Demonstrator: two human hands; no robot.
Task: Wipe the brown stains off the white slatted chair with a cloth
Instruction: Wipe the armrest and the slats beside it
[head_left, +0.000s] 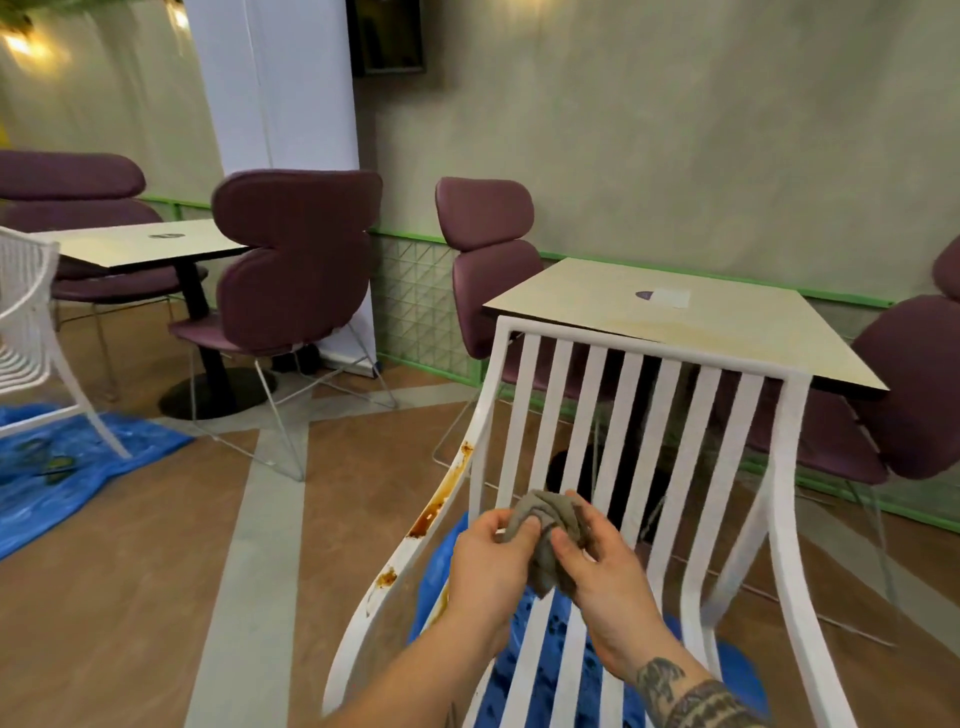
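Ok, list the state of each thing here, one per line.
Cloth: bunched up, held in both hands.
Left hand: pinching the cloth.
Right hand: gripping the cloth.
Chair: upright, one arm streaked with brown stains.
Blue sheet: spread on the floor under the chair.

A café or restaurant seating area: square pedestal tables (675, 322) stand spaced along the wall, each with matching purple padded chairs (296, 260) drawn up. Warm wall lamps (21, 44), a green-trimmed mesh dado (415, 291) and a striped wood-look floor (130, 571) suit a public dining room.
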